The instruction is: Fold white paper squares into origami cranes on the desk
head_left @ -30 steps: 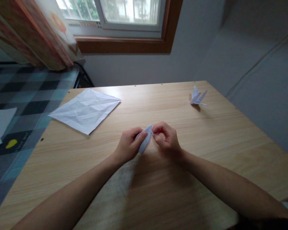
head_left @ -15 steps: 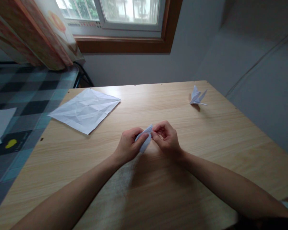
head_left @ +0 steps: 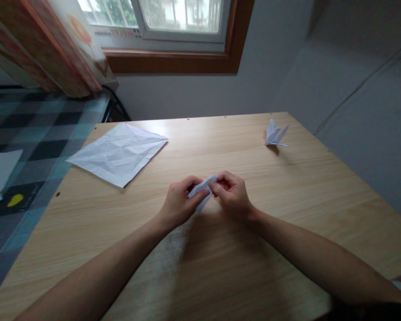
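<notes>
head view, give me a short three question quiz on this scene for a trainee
1. Multiple choice: how does the large white sheet at the far left of the wooden table lie?
A) rolled into a tube
B) spread out, with creases
C) crumpled into a ball

2. True or false: the left hand and the right hand both touch the small folded paper.

3. Fill in the blank: the standing paper figure is near the table's far ____ corner, as the person sees it.

Key: 1 B; 2 true; 3 right
</notes>
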Action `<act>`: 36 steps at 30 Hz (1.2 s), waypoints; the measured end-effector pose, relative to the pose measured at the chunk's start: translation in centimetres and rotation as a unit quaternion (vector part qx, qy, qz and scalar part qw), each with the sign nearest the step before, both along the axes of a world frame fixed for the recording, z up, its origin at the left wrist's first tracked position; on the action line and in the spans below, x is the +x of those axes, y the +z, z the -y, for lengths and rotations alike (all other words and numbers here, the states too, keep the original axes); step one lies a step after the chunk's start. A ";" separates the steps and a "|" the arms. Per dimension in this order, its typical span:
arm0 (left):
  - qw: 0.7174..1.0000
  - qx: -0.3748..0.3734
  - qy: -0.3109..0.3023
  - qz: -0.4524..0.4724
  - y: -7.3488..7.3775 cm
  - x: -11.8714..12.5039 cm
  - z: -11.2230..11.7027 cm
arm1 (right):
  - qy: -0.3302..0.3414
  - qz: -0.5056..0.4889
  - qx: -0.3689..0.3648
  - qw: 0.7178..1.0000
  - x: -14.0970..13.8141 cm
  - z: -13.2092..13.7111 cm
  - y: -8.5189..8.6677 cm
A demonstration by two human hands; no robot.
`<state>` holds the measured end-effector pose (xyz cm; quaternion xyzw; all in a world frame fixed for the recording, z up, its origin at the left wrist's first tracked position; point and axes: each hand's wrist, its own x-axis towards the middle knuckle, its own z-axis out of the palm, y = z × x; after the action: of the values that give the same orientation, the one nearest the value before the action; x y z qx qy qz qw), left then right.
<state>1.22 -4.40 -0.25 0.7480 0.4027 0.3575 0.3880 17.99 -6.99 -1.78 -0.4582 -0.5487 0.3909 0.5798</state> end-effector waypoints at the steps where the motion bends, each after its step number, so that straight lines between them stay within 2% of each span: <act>1: 0.999 0.023 0.028 0.014 -0.1 0.0 0.0 | -0.021 0.003 -0.001 1.000 0.0 0.0 0.0; 3: 0.989 0.105 0.099 0.036 -0.3 0.0 0.0 | -0.070 0.004 0.003 0.998 0.0 -0.1 -0.1; 5: 0.969 0.202 0.139 0.037 -0.3 -0.2 0.0 | -0.117 0.009 0.018 0.993 0.1 0.0 -0.2; 7: 0.958 0.264 0.107 0.027 -0.2 -0.3 0.2 | -0.148 0.023 0.047 0.988 0.0 0.3 -0.2; 9: 0.957 0.288 0.031 0.015 -0.1 -0.3 0.4 | -0.143 0.048 0.089 0.985 -0.1 0.7 0.0; 11: 0.956 0.290 -0.032 0.011 0.0 -0.3 0.5 | -0.097 0.078 0.131 0.984 -0.3 1.1 0.3; 14: 0.957 0.282 -0.070 0.018 0.1 -0.4 0.4 | -0.011 0.097 0.164 0.982 -0.4 1.3 0.8; 22: 0.964 0.194 -0.179 0.020 0.3 -1.0 0.1 | 0.123 0.104 0.177 0.971 0.2 0.9 1.0; 30: 0.972 0.133 -0.192 0.033 0.6 -1.3 0.1 | 0.187 0.081 0.172 0.964 0.5 0.8 0.9; 36: 0.976 0.133 -0.170 0.034 0.1 -1.3 0.0 | 0.163 0.094 0.164 0.968 0.4 0.9 0.9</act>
<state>-0.04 -4.38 -0.16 0.8380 0.2048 0.3618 0.3535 18.41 -7.84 -0.91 -0.2960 -0.7244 0.3399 0.5216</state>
